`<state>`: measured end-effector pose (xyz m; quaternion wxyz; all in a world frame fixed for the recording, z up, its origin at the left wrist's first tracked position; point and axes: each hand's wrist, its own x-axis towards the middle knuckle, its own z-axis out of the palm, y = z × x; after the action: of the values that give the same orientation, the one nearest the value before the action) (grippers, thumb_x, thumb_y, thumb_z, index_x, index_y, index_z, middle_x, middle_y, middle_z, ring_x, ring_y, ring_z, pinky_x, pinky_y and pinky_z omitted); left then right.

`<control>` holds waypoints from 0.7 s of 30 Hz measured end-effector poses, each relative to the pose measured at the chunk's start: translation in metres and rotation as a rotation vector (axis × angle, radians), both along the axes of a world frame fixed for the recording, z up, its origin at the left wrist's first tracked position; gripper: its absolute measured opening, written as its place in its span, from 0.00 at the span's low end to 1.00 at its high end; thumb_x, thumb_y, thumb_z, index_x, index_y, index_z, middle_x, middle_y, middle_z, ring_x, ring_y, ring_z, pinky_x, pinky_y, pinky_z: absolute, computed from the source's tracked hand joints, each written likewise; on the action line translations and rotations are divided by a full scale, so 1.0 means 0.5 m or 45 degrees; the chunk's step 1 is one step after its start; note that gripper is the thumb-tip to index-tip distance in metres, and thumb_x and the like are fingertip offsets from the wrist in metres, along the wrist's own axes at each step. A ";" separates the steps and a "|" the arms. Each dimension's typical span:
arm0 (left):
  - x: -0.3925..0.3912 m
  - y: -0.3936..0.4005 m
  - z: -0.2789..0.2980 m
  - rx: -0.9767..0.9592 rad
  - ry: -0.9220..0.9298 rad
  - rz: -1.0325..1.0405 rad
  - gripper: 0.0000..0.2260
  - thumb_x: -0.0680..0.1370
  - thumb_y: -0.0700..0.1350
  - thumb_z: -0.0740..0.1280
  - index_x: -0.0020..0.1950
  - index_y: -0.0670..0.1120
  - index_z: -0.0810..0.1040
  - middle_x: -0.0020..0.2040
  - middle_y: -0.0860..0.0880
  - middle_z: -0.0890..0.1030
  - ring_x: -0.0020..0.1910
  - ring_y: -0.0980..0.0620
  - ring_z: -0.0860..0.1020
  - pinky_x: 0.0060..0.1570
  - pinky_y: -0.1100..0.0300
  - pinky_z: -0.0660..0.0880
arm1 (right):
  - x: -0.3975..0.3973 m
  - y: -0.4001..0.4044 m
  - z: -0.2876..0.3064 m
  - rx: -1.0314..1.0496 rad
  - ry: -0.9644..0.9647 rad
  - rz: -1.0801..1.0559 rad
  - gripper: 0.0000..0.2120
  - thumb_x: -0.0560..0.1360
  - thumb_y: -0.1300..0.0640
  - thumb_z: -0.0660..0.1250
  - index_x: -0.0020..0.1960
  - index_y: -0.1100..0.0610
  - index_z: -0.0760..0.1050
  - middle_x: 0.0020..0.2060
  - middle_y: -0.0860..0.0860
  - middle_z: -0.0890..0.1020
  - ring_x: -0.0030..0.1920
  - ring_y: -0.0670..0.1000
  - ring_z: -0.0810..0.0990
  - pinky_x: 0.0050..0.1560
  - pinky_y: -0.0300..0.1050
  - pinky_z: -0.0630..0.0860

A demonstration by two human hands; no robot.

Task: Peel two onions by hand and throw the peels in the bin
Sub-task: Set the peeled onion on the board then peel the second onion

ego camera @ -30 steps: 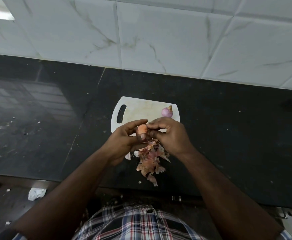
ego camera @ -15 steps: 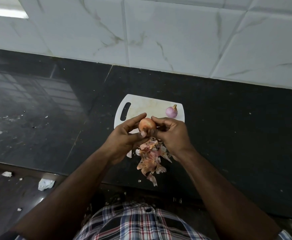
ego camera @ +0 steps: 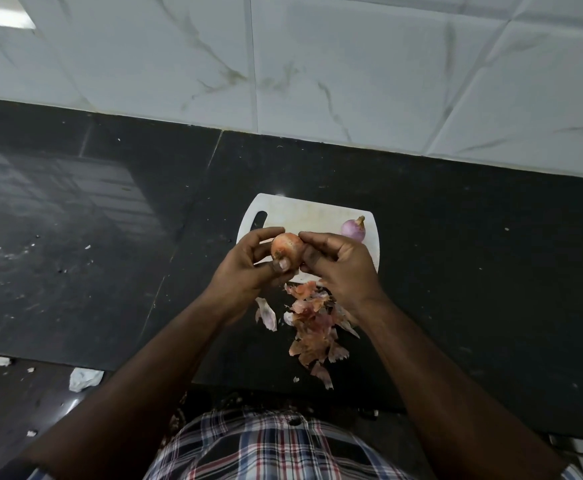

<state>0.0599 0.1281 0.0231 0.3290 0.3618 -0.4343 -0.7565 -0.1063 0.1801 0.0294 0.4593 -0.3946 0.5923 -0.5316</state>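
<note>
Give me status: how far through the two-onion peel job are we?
Done: one peeled, purple onion sits on the cutting board. In hand: left hand grips the second onion, its brown skin partly on, right hand pinching at it. Left: finish it, then bin the peel pile on the counter; no bin in view.

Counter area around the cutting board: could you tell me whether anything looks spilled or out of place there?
Yes. A pile of onion peels lies loose on the black counter, in front of the cutting board, not in a bin. White scraps litter the floor lower left.
</note>
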 end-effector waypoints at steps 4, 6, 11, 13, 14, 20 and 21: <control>0.013 -0.014 0.004 0.022 0.060 -0.048 0.25 0.71 0.36 0.72 0.68 0.42 0.72 0.64 0.36 0.78 0.56 0.43 0.83 0.53 0.53 0.81 | 0.007 -0.012 0.005 -0.027 0.131 -0.062 0.11 0.72 0.66 0.74 0.54 0.59 0.83 0.45 0.50 0.86 0.45 0.46 0.86 0.46 0.39 0.82; 0.020 -0.019 0.005 0.031 0.110 -0.091 0.25 0.73 0.36 0.70 0.69 0.40 0.72 0.64 0.36 0.77 0.56 0.44 0.83 0.53 0.55 0.81 | 0.009 -0.018 0.009 -0.015 0.070 -0.081 0.08 0.72 0.68 0.73 0.48 0.59 0.83 0.41 0.51 0.85 0.40 0.48 0.86 0.42 0.39 0.82; 0.035 -0.024 0.006 0.069 0.171 -0.166 0.24 0.74 0.34 0.67 0.71 0.42 0.73 0.71 0.39 0.72 0.62 0.42 0.80 0.56 0.54 0.80 | 0.010 -0.024 0.013 0.081 0.121 -0.083 0.07 0.78 0.67 0.67 0.46 0.58 0.81 0.40 0.54 0.85 0.37 0.50 0.86 0.38 0.43 0.82; 0.035 -0.022 0.004 0.108 0.214 -0.214 0.23 0.75 0.33 0.66 0.71 0.43 0.74 0.72 0.40 0.71 0.63 0.41 0.79 0.58 0.52 0.80 | 0.005 -0.018 0.006 0.126 0.200 -0.114 0.08 0.79 0.67 0.66 0.46 0.56 0.80 0.39 0.53 0.84 0.35 0.49 0.85 0.36 0.43 0.81; 0.035 -0.020 0.001 0.125 0.241 -0.237 0.22 0.76 0.32 0.66 0.71 0.43 0.75 0.72 0.40 0.71 0.63 0.41 0.79 0.58 0.52 0.79 | -0.001 -0.015 -0.002 0.145 0.251 -0.124 0.09 0.78 0.66 0.67 0.45 0.55 0.80 0.38 0.53 0.85 0.34 0.50 0.85 0.36 0.44 0.81; 0.035 -0.007 -0.012 0.392 0.330 -0.227 0.22 0.79 0.29 0.59 0.70 0.44 0.75 0.68 0.37 0.76 0.60 0.31 0.79 0.56 0.49 0.81 | -0.034 0.026 -0.047 0.272 0.670 -0.053 0.08 0.75 0.63 0.72 0.50 0.52 0.85 0.42 0.46 0.86 0.40 0.44 0.84 0.48 0.45 0.82; 0.034 -0.005 -0.012 0.426 0.320 -0.223 0.22 0.79 0.30 0.58 0.70 0.44 0.75 0.68 0.37 0.76 0.60 0.31 0.79 0.54 0.49 0.82 | -0.037 0.034 -0.050 0.312 0.708 -0.010 0.09 0.75 0.62 0.72 0.52 0.52 0.85 0.45 0.46 0.86 0.45 0.44 0.84 0.52 0.44 0.81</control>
<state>0.0770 0.1255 0.0172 0.2489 0.2750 -0.2881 -0.8829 -0.1249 0.1969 0.0044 0.3217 -0.4644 0.7566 -0.3293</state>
